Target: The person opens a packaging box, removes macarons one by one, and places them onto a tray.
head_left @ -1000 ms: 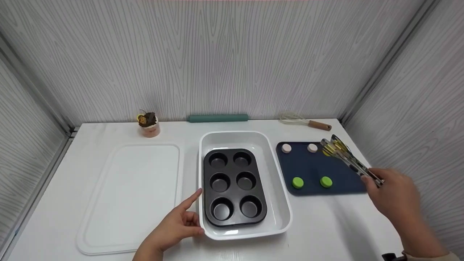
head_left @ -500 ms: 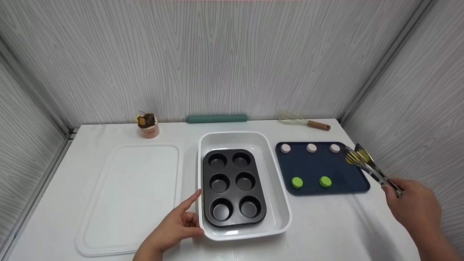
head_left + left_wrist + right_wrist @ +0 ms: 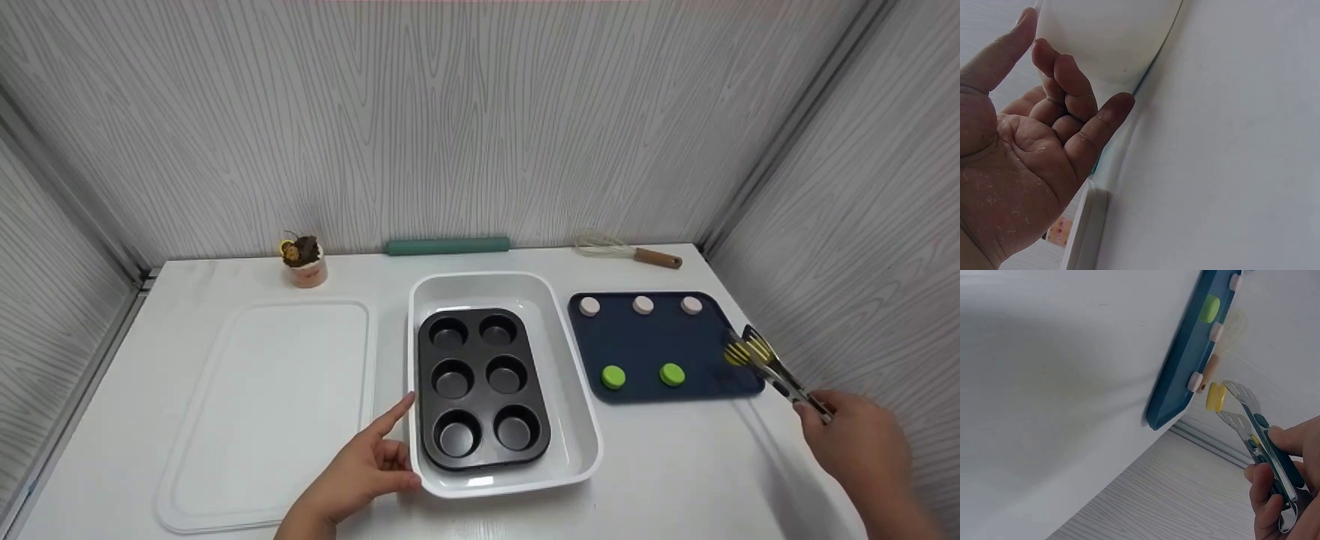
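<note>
My right hand [image 3: 859, 442] grips a pair of metal tongs [image 3: 780, 375]. Between their slotted tips, a yellow macaron [image 3: 1216, 397] is held above the dark blue tray [image 3: 645, 337], near its right edge. Three pale pink macarons [image 3: 643, 304] lie along the tray's back side, and two green macarons [image 3: 673, 374] sit toward the front. With index finger and thumb extended, my left hand [image 3: 360, 469] touches the left side of a white basin [image 3: 574, 420]; its other fingers are bent. Inside that basin rests a black muffin pan [image 3: 484, 390] with several cups, all bare.
A white lid-like board [image 3: 292, 405] lies left of the basin. Along the back stand a small dessert cup [image 3: 307, 270], a green rolling pin [image 3: 448, 246] and a whisk [image 3: 658, 258]. Wood-grain panels [image 3: 465, 127] enclose the table at the back and sides.
My right hand has drawn the tongs and yellow macaron rightward and toward me, from the tray's back to its right edge, uncovering the third pink macaron. The left hand keeps its place.
</note>
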### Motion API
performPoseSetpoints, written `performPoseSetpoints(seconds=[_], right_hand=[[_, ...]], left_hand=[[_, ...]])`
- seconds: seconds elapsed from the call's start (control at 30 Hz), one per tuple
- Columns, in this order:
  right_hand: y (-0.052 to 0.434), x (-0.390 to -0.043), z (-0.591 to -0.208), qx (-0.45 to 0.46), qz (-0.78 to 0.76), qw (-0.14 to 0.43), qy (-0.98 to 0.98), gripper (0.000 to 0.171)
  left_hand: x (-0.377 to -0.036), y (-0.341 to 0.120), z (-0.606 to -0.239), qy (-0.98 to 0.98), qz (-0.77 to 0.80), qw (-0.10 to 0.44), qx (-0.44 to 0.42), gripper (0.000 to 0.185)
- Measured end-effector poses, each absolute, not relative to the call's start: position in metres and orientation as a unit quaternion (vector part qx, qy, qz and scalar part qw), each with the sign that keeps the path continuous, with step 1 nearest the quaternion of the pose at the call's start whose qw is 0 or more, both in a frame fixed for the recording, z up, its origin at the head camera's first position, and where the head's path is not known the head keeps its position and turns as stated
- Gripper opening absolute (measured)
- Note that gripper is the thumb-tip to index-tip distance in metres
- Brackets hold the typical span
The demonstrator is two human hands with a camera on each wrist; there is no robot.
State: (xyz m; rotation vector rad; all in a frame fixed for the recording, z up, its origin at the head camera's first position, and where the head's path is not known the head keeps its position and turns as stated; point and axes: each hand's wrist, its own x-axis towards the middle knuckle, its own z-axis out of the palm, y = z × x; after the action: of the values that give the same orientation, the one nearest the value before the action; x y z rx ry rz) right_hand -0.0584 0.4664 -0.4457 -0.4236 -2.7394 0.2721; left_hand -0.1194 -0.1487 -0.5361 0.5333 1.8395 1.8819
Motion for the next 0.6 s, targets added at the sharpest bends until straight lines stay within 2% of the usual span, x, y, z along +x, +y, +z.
performPoseSetpoints(seconds=[0.33,0.6], right_hand=[[0.473,-0.058,-0.462,-0.143,0.104,0.151,-0.973,0.03],[0.473,-0.06,-0.468,-0.125,0.102,0.154,-0.975,0.028]], left_hand=[[-0.119,-0.148,-0.536,0.672,0.678,0.225,0.194,0.116],[-0.119,-0.149,-0.537,0.674,0.676,0.222,0.195,0.116]])
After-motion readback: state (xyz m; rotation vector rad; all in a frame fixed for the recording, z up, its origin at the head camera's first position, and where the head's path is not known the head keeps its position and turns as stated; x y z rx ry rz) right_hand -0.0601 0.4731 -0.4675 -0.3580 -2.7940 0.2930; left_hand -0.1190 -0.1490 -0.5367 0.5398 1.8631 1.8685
